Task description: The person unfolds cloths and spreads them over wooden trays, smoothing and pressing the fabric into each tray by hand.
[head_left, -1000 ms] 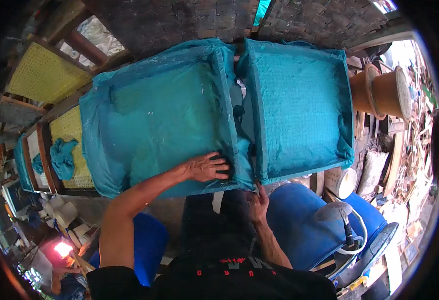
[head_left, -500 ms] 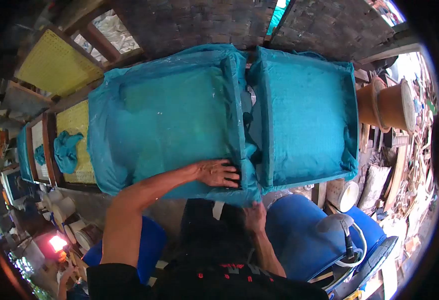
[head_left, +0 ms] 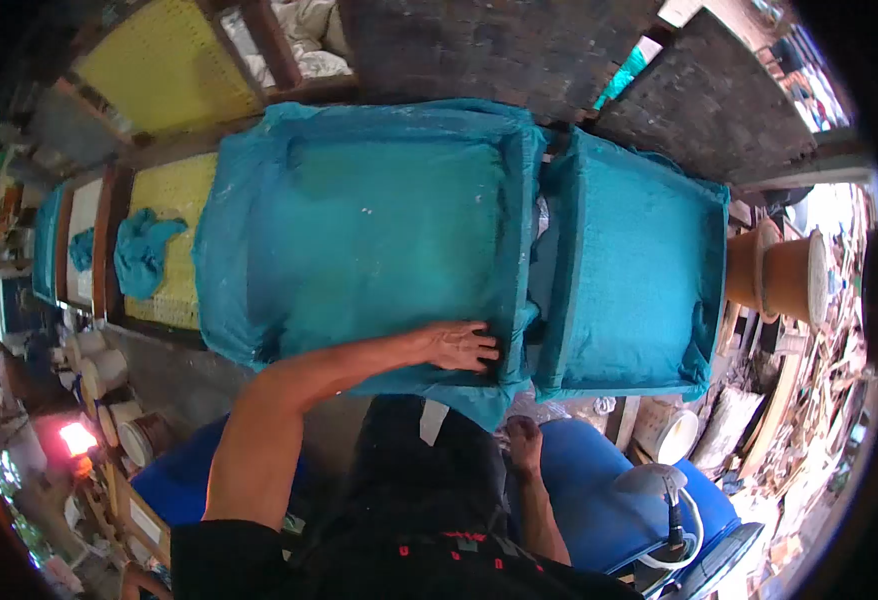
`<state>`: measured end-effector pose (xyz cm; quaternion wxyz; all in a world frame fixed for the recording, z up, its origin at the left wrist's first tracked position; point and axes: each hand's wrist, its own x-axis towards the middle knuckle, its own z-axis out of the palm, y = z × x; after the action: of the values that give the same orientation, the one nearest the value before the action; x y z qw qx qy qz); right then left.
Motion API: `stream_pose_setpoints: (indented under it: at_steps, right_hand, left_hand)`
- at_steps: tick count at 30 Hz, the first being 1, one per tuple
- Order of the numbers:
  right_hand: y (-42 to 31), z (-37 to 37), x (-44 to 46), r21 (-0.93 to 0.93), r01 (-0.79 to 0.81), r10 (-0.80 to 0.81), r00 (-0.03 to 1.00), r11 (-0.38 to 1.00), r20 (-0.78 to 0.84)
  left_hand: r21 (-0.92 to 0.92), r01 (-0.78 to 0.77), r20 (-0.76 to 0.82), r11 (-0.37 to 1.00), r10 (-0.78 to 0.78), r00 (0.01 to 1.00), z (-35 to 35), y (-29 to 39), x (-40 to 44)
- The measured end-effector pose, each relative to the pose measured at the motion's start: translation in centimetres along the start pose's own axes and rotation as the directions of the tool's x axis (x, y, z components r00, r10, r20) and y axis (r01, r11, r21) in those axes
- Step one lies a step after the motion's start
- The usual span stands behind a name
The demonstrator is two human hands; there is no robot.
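Observation:
A large teal cloth lies over a raised frame, sagging inside it and hanging over its sides. My left hand rests on the cloth by the near right corner of that frame, palm down with fingers spread. Below the same corner, my right hand is near the hanging cloth edge with its fingers curled in. What the right fingers hold, if anything, I cannot make out. Just to the right stands a second, smaller frame lined with teal cloth.
Yellow perforated panels and a bunched teal cloth are on the left. Blue barrels with a metal lamp-like head stand at my lower right. Terracotta pots sit beyond the smaller frame. Wood scraps litter the far right.
The view has shifted and turned slightly. My left hand stays on the cloth near the corner. My right hand has moved slightly down from the frame's corner.

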<state>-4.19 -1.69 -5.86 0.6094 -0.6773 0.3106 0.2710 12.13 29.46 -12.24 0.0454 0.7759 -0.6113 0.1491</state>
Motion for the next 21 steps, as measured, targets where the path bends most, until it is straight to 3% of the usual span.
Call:
stream_pose_setpoints:
  at_steps: [1, 2, 3, 4, 5, 6, 7, 9, 10, 12, 13, 14, 15, 16, 17, 18, 19, 21]
  right_hand:
    - [0.1, -0.3, -0.4, -0.211, 0.075, -0.058, 0.994, 0.974, 0.089]
    - [-1.2, -0.2, -1.1, -0.232, 0.079, -0.057, 0.993, 0.970, 0.102]
    - [-2.8, -0.2, -1.7, -0.536, 0.242, -0.216, 0.970, 0.809, 0.113]
    - [-5.0, 0.2, -2.4, -0.767, 0.362, -0.359, 0.915, 0.530, 0.184]
    - [-7.0, 0.9, -3.0, -0.769, 0.387, -0.359, 0.907, 0.508, 0.219]
    - [-9.0, 1.6, -3.8, -0.693, 0.426, -0.391, 0.893, 0.582, 0.221]
    - [-11.4, 2.4, -4.7, -0.608, 0.459, -0.420, 0.881, 0.648, 0.217]
    - [-17.4, 6.0, -6.5, -0.656, 0.539, -0.483, 0.826, 0.528, 0.289]
    - [-19.6, 7.6, -7.1, -0.620, 0.606, -0.526, 0.780, 0.499, 0.340]
    - [-21.7, 10.2, -6.0, -0.542, 0.742, -0.615, 0.651, 0.394, 0.445]
    - [-22.1, 11.5, -4.5, -0.497, 0.810, -0.656, 0.562, 0.313, 0.504]
    - [-22.8, 13.8, -2.9, -0.444, 0.883, -0.637, 0.429, 0.149, 0.640]
    - [-23.2, 15.8, -1.5, -0.369, 0.929, -0.600, 0.294, -0.003, 0.744]
    - [-23.4, 17.6, -0.5, -0.348, 0.938, -0.584, 0.277, -0.010, 0.763]
    - [-23.6, 19.2, 0.1, -0.248, 0.967, -0.520, 0.180, -0.063, 0.835]
    - [-23.8, 20.8, 0.8, -0.134, 0.985, -0.449, 0.071, -0.111, 0.891]
    - [-23.8, 22.1, 1.5, -0.099, 0.988, -0.424, 0.040, -0.118, 0.905]
    - [-23.3, 23.9, 2.7, 0.024, 0.956, -0.268, -0.106, -0.294, 0.957]
  left_hand:
    - [-0.336, 0.095, 0.055, 0.937, -0.081, 0.995, -0.2, 0.5, 0.9]
    - [-0.624, 0.190, 0.126, 0.758, -0.142, 0.982, -0.4, 0.8, 1.7]
    - [-0.616, 0.210, 0.124, 0.759, -0.170, 0.978, -0.9, 1.1, 2.2]
    - [-0.579, 0.314, 0.253, 0.752, -0.200, 0.946, -1.5, 1.8, 2.5]
    - [-0.527, 0.418, 0.382, 0.740, -0.232, 0.894, -2.2, 2.5, 2.7]
    - [-0.324, 0.417, 0.344, 0.849, -0.305, 0.888, -3.3, 3.7, 3.2]
    - [-0.313, 0.450, 0.348, 0.836, -0.340, 0.874, -5.2, 5.0, 3.3]
    - [-0.115, 0.656, 0.136, 0.746, -0.643, 0.754, -11.0, 6.5, 3.8]
    - [-0.359, 0.708, 0.238, 0.608, -0.674, 0.699, -15.7, 5.9, 3.5]
    - [-0.592, 0.743, 0.052, 0.312, -0.906, 0.421, -17.6, 10.2, 2.4]
    - [-0.680, 0.734, 0.171, -0.008, -0.974, 0.148, -18.7, 13.9, 1.2]
    - [-0.681, 0.663, 0.289, -0.312, -0.946, -0.148, -19.2, 16.6, -0.2]
    - [-0.679, 0.473, 0.379, -0.561, -0.820, -0.429, -19.7, 19.1, -1.7]
    - [-0.631, 0.262, 0.434, -0.730, -0.613, -0.661, -19.1, 20.5, -2.7]
    - [-0.786, 0.025, 0.354, -0.618, -0.482, -0.801, -15.7, 22.1, -4.4]
    - [-0.899, -0.164, 0.303, -0.406, -0.305, -0.903, -12.7, 22.5, -6.1]
    - [-0.906, -0.170, 0.289, -0.388, -0.273, -0.918, -13.6, 21.1, -7.1]
    - [-0.873, -0.373, 0.447, -0.315, -0.208, -0.870, -16.5, 18.4, -8.5]
